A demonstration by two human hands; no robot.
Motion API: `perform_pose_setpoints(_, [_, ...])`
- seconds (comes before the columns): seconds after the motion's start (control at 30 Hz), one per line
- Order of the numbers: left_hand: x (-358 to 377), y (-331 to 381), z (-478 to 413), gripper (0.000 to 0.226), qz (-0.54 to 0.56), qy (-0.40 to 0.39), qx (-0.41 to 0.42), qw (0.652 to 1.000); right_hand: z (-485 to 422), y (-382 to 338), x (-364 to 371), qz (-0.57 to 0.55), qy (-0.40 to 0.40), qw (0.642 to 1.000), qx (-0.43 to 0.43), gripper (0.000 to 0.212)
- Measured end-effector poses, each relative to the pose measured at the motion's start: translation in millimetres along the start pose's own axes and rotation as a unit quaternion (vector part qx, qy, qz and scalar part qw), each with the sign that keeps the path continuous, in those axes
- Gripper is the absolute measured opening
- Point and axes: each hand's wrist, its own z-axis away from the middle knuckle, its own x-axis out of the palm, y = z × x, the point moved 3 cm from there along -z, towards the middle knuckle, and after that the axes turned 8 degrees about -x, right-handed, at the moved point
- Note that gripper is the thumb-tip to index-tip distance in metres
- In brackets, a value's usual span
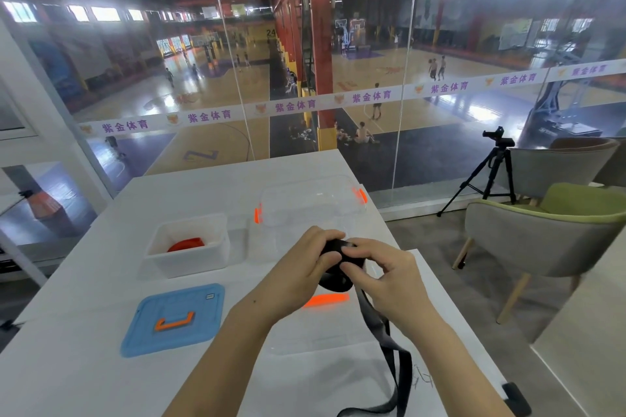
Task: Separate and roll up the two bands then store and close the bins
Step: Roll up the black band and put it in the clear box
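A black band [389, 342] is partly wound into a roll between both hands above the table's middle. My left hand [305, 264] grips the roll from the left; my right hand [382, 274] pinches it from the right. The loose tail hangs down toward the near edge. A red band [186, 244] lies rolled inside the white bin [159, 261] at the left. A clear bin [311, 200] with orange latches stands farther back. A blue lid [149, 332] with an orange handle lies flat at the near left. A clear lid with an orange latch [325, 300] lies under my hands.
The white table [84, 366] ends at a glass wall overlooking a sports hall. To the right stand a grey-green chair [548, 240] and a camera tripod [487, 176]. A dark object [516, 398] sits at the table's near right corner.
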Motion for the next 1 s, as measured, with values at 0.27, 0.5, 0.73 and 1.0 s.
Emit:
perform_pose_setpoints(0.27, [3,14,3,0.017,0.054,0.088,-0.008,0.995,6,9,-1,-0.085,-0.007,0.994,0.069,0.039])
perform_pose_setpoints(0.5, [3,22,6,0.022,0.203,0.159,-0.036,0.966,9,19,2,-0.134,0.029,0.985,0.106,0.035])
perform_pose_setpoints(0.73, [-8,4,1,0.029,0.165,0.076,-0.034,0.983,-7,11,-13,-0.13,0.054,0.986,0.094,0.037])
perform_pose_setpoints(1.0, [-10,13,-3,0.017,0.065,0.041,-0.037,0.996,-19,-9,-18,-0.059,0.01,0.997,0.041,0.046])
